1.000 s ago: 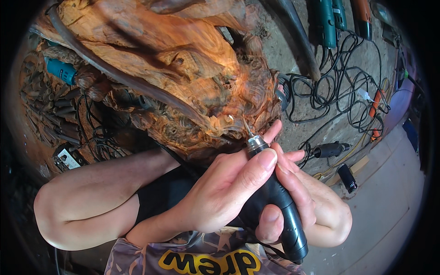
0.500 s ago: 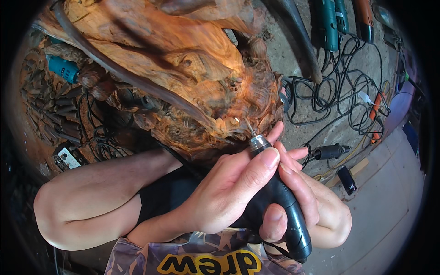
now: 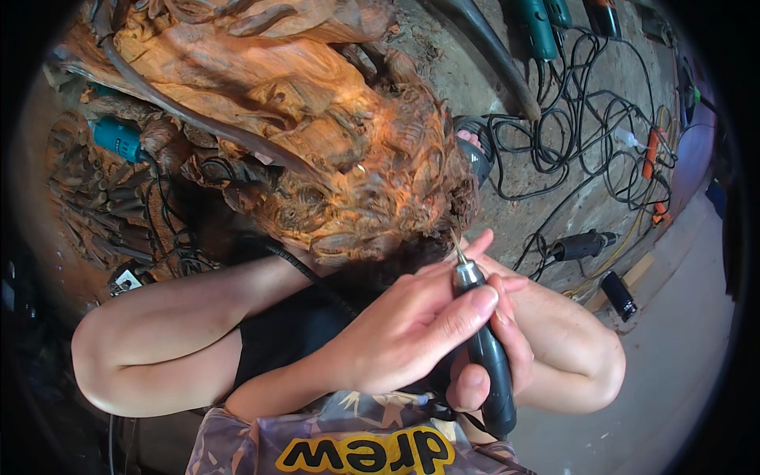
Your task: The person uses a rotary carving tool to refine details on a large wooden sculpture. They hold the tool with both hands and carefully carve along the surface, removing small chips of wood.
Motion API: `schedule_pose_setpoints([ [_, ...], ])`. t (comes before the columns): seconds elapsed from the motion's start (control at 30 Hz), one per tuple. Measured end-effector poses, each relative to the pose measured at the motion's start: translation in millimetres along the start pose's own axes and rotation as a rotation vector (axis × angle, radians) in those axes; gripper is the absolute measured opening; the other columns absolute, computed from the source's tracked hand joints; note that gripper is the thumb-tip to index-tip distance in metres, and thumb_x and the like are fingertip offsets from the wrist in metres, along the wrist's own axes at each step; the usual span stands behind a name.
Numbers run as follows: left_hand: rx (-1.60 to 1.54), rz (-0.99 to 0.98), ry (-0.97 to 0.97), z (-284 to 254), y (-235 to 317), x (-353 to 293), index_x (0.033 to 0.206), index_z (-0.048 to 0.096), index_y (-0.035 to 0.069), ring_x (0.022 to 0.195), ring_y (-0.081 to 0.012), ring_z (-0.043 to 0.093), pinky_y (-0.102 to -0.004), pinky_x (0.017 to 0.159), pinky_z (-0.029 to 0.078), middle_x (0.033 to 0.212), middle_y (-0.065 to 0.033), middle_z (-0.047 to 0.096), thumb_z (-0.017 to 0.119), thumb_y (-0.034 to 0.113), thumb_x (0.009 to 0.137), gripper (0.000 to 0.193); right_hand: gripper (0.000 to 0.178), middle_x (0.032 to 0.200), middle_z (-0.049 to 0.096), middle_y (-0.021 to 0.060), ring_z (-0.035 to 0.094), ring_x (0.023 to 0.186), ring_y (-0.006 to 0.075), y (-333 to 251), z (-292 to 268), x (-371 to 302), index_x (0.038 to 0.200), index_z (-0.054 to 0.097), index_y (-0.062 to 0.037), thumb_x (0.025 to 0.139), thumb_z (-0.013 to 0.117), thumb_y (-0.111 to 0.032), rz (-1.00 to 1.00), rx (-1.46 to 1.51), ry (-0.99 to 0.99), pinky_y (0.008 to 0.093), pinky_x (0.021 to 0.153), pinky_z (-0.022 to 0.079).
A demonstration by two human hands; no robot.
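Note:
A black rotary handpiece (image 3: 492, 368) with a silver collar and a thin pointed bit slants upward between my hands. My left hand (image 3: 388, 336) is closed on its front part, the thumb lying along the barrel and a finger stretched past the collar. My right hand (image 3: 518, 348) wraps the body from the right and below, partly hidden behind it. Ahead lies a large reddish-brown wood carving (image 3: 340, 150) with a knotty, deeply worked surface. The bit's tip is at the carving's lower right edge; I cannot tell whether it touches.
A teal power tool (image 3: 117, 140) lies at left by a pile of dark pieces (image 3: 103, 186). At the upper right are a green power tool (image 3: 532, 30), tangled black cords (image 3: 554, 142) and a dark curved bar (image 3: 499, 59). A black tool (image 3: 582, 245) lies on the floor.
The handpiece has tilted more upright, and its tip has gone from near the carving's worked surface to its lower right edge. The carving sits further left in view.

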State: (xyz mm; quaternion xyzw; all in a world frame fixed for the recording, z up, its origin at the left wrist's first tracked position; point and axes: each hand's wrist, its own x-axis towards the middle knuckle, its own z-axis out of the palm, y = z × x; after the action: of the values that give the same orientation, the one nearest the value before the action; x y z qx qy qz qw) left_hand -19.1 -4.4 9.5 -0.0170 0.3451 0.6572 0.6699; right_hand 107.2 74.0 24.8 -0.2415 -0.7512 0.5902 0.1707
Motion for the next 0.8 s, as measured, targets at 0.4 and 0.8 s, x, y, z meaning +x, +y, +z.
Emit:
schedule_pose_setpoints([
  [0.4, 0.126, 0.028, 0.059, -6, -5, -9, 0.14, 0.043, -0.008, 0.132, -0.0245, 0.052, -0.0397, 0.118, 0.03, 0.138, -0.0217, 0.057, 0.036, 0.038, 0.11, 0.055, 0.046, 0.121, 0.062, 0.037, 0.066, 0.111, 0.0456, 4, 6, 10, 0.12, 0.062, 0.0138, 0.086, 0.069, -0.016, -0.041, -0.006, 0.077, 0.0478, 0.096, 0.054],
  [0.8, 0.104, 0.047, 0.101, -17, -2, -5, 0.138, 0.047, -0.005, 0.133, -0.0279, 0.051, -0.0413, 0.119, 0.029, 0.135, -0.0246, 0.058, 0.032, 0.037, 0.11, 0.053, 0.042, 0.117, 0.065, 0.0355, 0.069, 0.107, 0.0429, 7, 5, 37, 0.116, 0.064, 0.0134, 0.085, 0.069, -0.015, -0.008, -0.017, -0.059, 0.0445, 0.092, 0.056],
])
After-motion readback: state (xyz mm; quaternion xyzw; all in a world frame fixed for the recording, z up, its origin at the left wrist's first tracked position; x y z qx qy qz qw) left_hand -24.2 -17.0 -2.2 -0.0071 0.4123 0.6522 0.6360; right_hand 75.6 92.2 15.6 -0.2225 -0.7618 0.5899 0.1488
